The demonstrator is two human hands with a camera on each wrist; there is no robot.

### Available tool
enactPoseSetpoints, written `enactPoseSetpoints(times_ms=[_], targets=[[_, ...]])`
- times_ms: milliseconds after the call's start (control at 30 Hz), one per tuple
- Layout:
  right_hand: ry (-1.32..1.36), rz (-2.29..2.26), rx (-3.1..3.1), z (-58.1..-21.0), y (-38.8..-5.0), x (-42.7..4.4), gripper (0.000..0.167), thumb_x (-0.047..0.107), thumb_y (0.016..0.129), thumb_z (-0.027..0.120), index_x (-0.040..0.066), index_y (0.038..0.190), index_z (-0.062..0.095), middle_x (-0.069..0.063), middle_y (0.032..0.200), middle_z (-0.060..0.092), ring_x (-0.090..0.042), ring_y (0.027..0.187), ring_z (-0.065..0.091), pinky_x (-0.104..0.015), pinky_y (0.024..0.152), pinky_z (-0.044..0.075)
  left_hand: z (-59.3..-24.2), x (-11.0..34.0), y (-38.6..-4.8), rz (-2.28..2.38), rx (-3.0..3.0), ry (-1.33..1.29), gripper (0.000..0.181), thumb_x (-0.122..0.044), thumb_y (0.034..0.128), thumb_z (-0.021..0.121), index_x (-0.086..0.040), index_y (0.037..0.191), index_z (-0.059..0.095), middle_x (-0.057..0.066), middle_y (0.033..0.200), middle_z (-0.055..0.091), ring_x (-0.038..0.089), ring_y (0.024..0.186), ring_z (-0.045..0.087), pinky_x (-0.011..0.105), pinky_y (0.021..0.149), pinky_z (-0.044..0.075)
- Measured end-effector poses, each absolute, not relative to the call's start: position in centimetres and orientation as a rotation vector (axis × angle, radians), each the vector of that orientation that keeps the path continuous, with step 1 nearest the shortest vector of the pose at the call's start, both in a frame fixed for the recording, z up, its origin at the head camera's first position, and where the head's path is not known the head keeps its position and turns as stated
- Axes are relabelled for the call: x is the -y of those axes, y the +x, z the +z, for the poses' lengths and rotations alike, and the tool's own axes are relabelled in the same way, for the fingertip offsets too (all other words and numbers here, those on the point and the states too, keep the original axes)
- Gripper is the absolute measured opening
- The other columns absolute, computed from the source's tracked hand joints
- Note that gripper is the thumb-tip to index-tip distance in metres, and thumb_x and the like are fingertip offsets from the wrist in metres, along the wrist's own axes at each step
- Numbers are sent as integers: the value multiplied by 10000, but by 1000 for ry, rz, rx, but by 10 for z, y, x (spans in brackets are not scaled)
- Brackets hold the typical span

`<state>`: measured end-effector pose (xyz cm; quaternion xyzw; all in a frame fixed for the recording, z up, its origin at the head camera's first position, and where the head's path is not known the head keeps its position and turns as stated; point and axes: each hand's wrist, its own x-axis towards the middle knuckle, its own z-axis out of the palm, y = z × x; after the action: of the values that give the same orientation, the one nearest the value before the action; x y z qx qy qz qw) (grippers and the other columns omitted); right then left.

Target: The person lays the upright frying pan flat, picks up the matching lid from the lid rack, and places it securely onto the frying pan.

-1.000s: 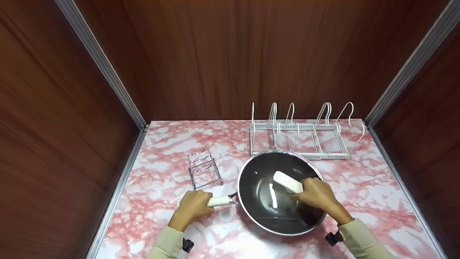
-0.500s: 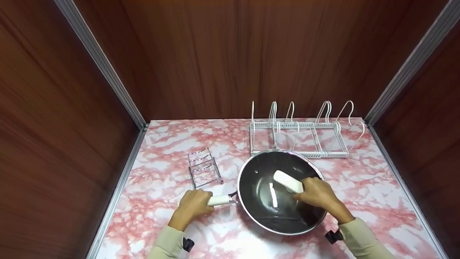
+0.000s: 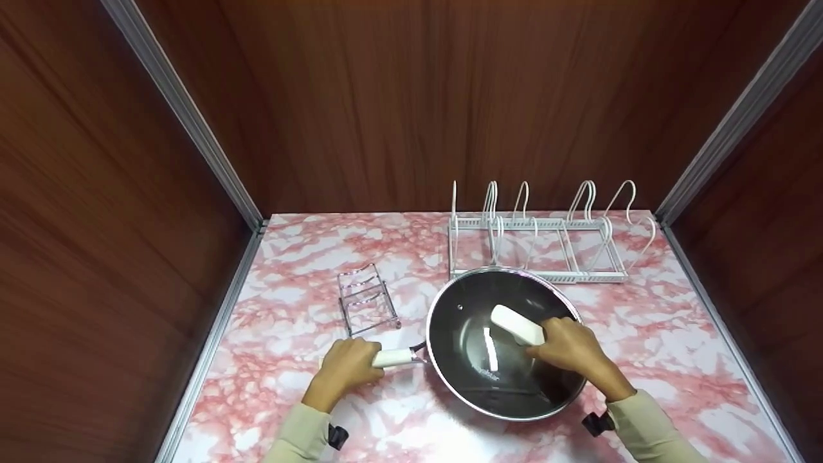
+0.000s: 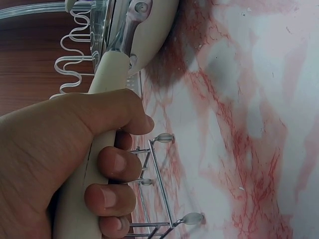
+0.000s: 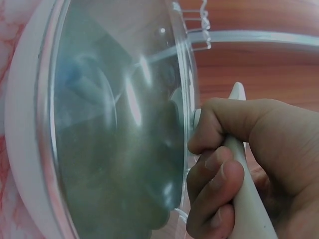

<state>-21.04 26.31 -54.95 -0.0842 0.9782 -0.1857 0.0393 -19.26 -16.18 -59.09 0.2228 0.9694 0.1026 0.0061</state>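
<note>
A wok-like pan with a cream outside [image 5: 20, 129] wears a clear glass lid [image 3: 460, 347] with a metal rim. My left hand [image 3: 349, 365] grips the pan's cream handle [image 3: 393, 358], fingers curled round it in the left wrist view. My right hand [image 3: 567, 345] holds the white lid handle [image 3: 512, 321], its fingers and thumb wrapped about the bar. The lid sits on the pan's rim. Whether the pan touches the table or is a little above it, I cannot tell.
Behind the pan stands a white wire rack [image 3: 569, 278] with several looped dividers; the pan hides part of its front edge. A small chrome wire rack [image 3: 366, 299] lies left of the pan. Brown wood panels [image 3: 411, 109] enclose the pink-and-white marbled table [image 3: 289, 328].
</note>
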Motion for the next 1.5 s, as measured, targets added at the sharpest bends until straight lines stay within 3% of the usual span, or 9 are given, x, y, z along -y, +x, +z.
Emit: enactPoseSetpoints(times_ms=[367,967,1233,1500], targets=[[-274,-576,-3052,-553,-209,-263,313,339,669,873,124,752,661,-57,711,659,-253,627,595,-502,574,482,-590,161,-193,293,-3022,686,285,-302,770,874,-162,757,627,-33,648,557,159,561,464,359,527,378],[-302,-546,-3013,-548,-207,-266,287,326,710,833,138,785,629,-52,725,640,-245,653,589,-507,582,484,-590,162,-193,315,-3015,685,256,-286,767,855,-176,760,624,-55,645,534,145,568,447,339,529,339],[-341,-587,-2958,-547,-207,-270,259,304,743,793,120,864,657,-20,714,619,-208,648,555,-434,566,457,-586,164,-193,388,-2949,692,261,-333,802,843,-179,787,633,-54,675,560,140,601,473,332,548,371],[-387,-670,-2892,-542,-208,-275,457,520,827,856,128,912,638,36,699,572,-141,623,522,-338,543,408,-577,165,-198,574,-2851,639,312,-457,853,815,-171,887,694,-43,751,655,128,636,525,354,574,434]])
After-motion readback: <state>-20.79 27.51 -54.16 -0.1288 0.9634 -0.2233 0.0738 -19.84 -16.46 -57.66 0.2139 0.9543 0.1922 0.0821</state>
